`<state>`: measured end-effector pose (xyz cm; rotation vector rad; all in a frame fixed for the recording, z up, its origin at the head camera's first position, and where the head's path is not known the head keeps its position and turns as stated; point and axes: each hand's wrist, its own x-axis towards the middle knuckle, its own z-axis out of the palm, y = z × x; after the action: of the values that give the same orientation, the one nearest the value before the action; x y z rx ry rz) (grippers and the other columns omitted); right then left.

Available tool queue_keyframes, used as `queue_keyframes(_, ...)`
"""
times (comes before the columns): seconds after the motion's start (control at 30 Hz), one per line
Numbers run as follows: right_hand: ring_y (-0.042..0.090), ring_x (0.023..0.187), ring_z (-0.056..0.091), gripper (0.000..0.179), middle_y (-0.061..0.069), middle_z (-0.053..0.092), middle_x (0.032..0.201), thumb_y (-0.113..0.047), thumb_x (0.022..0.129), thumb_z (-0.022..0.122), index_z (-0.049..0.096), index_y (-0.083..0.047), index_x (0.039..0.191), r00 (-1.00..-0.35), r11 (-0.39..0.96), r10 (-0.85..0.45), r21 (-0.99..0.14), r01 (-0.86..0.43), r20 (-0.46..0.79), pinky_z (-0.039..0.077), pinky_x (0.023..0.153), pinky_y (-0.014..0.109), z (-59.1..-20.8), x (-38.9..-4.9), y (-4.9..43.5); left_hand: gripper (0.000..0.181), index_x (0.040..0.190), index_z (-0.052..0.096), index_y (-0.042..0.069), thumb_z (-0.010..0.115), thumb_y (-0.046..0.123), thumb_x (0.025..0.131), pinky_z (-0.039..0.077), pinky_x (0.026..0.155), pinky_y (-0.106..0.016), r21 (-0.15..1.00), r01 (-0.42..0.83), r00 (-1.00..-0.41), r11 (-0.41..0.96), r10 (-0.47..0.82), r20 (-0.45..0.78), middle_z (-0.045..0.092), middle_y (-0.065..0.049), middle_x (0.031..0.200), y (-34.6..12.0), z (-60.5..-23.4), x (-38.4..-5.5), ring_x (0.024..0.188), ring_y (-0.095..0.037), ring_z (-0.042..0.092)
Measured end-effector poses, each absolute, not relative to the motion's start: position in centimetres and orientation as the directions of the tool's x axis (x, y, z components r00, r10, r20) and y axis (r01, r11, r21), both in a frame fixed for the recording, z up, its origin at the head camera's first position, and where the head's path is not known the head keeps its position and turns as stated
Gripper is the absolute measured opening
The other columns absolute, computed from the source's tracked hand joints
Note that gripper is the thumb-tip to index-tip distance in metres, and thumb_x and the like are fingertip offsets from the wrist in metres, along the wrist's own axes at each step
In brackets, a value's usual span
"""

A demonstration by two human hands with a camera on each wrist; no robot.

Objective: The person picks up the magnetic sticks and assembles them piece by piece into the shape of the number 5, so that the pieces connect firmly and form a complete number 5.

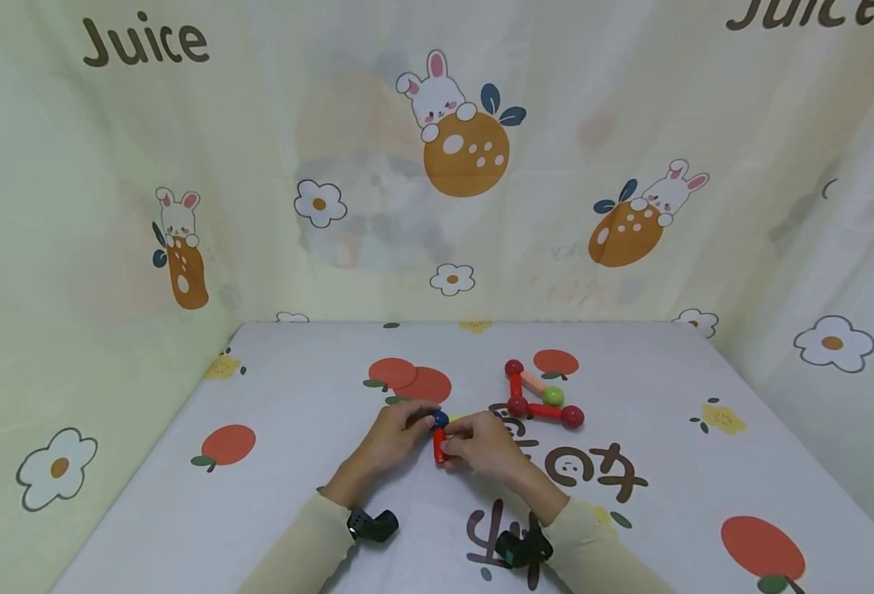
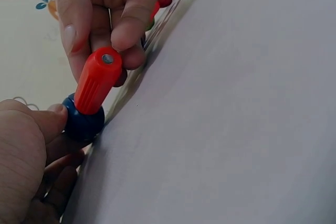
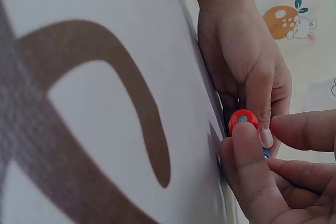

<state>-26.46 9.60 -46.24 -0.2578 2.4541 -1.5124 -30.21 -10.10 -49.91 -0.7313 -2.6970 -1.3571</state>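
Observation:
My left hand (image 1: 399, 433) pinches a dark blue ball (image 1: 441, 420) between thumb and fingers. A red magnetic rod (image 1: 439, 446) is joined to that ball. In the left wrist view, the red rod (image 2: 97, 80) tilts up from the blue ball (image 2: 84, 124), with a round metal tip at its free end. My right hand (image 1: 484, 445) grips the red rod by the side near this end. In the right wrist view its fingers partly cover the rod (image 3: 242, 118). Behind the right hand shows a bit of yellow-green rod (image 1: 455, 418), mostly hidden.
To the right lies a joined shape with red balls (image 1: 573, 417), red rods (image 1: 544, 411), a pink rod (image 1: 533, 382) and a green ball (image 1: 553, 396). The white tablecloth (image 1: 295, 478) carries printed fruit and lettering. A patterned curtain (image 1: 377, 272) stands behind and at both sides.

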Motion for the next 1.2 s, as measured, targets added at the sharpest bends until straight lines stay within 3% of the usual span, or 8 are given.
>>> queue_keyframes(0.37, 0.021, 0.072, 0.070, 0.029, 0.005, 0.071, 0.088, -0.012, 0.093, 0.069, 0.071, -0.002, 0.120, -0.946, 0.453, -0.312, -0.889, -0.063, -0.092, 0.060, 0.068, 0.032, -45.2, -26.6, 10.5, 0.032, 0.135, 0.064, 0.009, 0.058, 0.015, 0.104, 0.051, 0.104, -0.036, 0.755, 0.414, -0.893, 0.508, 0.388, 0.229, 0.069, -0.003, 0.127, -10.1, -50.0, -30.2, 0.118, -0.016, 0.063)
queue_keyframes(0.57, 0.027, 0.074, 0.070, 0.027, 0.010, 0.072, 0.096, -0.014, 0.094, 0.069, 0.072, -0.002, 0.118, -0.949, 0.454, -0.311, -0.885, -0.101, -0.051, 0.061, 0.067, 0.035, -44.2, -26.9, 11.8, 0.033, 0.136, 0.064, 0.010, 0.058, 0.015, 0.104, 0.051, 0.104, -0.038, 0.758, 0.417, -0.892, 0.502, 0.387, 0.234, 0.068, -0.002, 0.129, -10.1, -50.1, -30.2, 0.118, -0.017, 0.064)
queue_keyframes(1.0, 0.028, 0.089, 0.070, 0.027, 0.016, 0.072, 0.108, -0.021, 0.098, 0.067, 0.071, -0.005, 0.120, -0.979, 0.417, -0.206, -0.904, -0.091, 0.004, 0.062, 0.071, 0.037, -41.8, -27.6, 15.2, 0.032, 0.136, 0.065, 0.019, 0.057, 0.016, 0.105, 0.050, 0.105, -0.037, 0.757, 0.401, -0.898, 0.516, 0.386, 0.212, 0.067, 0.002, 0.130, -9.8, -50.1, -30.1, 0.120, -0.015, 0.061)
queue_keyframes(1.2, 0.036, 0.093, 0.069, 0.027, 0.014, 0.072, 0.105, -0.018, 0.098, 0.067, 0.070, -0.002, 0.120, -0.985, 0.376, -0.163, -0.920, -0.107, 0.048, 0.061, 0.070, 0.038, -41.0, -28.0, 17.1, 0.031, 0.133, 0.067, 0.019, 0.057, 0.013, 0.104, 0.051, 0.104, -0.038, 0.755, 0.411, -0.895, 0.511, 0.382, 0.228, 0.068, 0.003, 0.127, -9.9, -50.2, -30.2, 0.117, -0.015, 0.062)
